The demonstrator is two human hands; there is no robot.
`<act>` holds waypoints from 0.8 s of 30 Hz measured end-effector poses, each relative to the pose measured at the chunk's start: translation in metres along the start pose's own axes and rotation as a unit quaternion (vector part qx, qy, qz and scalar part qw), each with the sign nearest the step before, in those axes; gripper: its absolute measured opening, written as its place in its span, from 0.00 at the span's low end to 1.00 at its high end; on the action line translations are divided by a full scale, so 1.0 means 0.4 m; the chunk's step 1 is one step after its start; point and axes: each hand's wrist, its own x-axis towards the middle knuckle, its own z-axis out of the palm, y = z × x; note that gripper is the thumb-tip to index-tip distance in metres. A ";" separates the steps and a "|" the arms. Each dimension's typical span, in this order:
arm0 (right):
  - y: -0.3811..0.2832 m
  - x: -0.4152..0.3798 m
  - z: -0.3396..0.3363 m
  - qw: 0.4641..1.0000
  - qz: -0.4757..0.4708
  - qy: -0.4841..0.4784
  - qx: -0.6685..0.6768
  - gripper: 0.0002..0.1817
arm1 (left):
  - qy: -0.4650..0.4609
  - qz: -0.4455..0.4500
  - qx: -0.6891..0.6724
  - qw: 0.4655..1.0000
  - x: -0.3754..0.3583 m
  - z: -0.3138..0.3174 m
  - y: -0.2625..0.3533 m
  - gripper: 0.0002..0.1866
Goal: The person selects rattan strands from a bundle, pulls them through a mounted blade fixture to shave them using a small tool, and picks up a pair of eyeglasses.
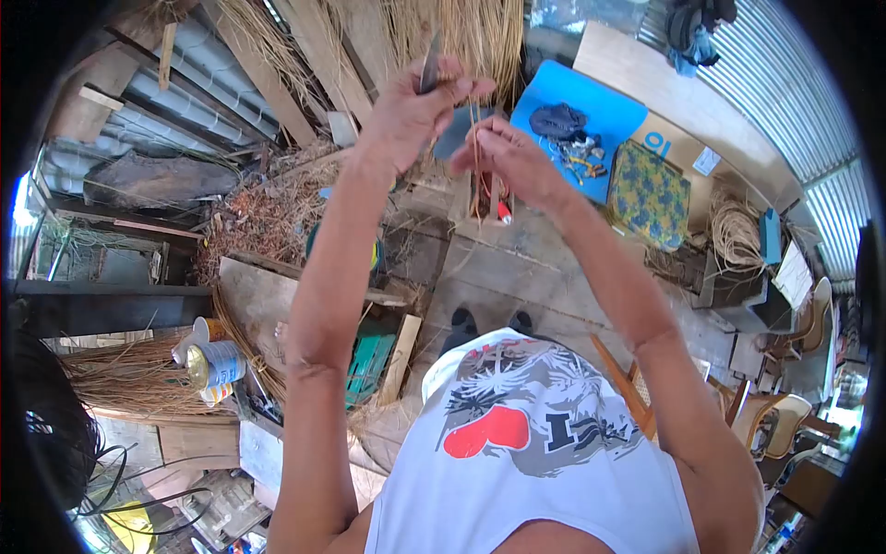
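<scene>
My left hand (411,115) is closed around a knife (430,66), its blade pointing up and away from me. The thumb and index finger of that hand reach toward thin brown strands (473,115). Lower and to the right, my right hand (506,159) pinches the same strands between thumb and fingers. The strands run up and down between the two hands, which are close together but apart. Beneath my right hand is a small wooden box (480,208) with a red-and-white item (504,212) in it.
A blue mat (544,92) with small metal parts lies at the upper right, beside a camouflage-patterned cushion (651,194) and coiled strands (736,231). Long dry stalks (480,37) stand ahead. Shavings (263,208), a can (221,363) and more stalks (138,369) are at the left.
</scene>
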 end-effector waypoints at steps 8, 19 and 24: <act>0.070 0.017 0.022 0.998 0.056 -0.019 0.036 0.12 | 0.076 -0.047 -0.045 0.995 -0.044 -0.051 -0.025 0.09; 0.155 -0.060 -0.017 0.995 0.069 -0.038 0.063 0.12 | 0.131 -0.059 -0.167 0.975 -0.051 -0.254 0.019 0.12; 0.107 -0.120 -0.011 0.997 0.057 -0.044 -0.006 0.13 | 0.215 -0.110 -0.142 0.960 -0.054 -0.305 -0.028 0.11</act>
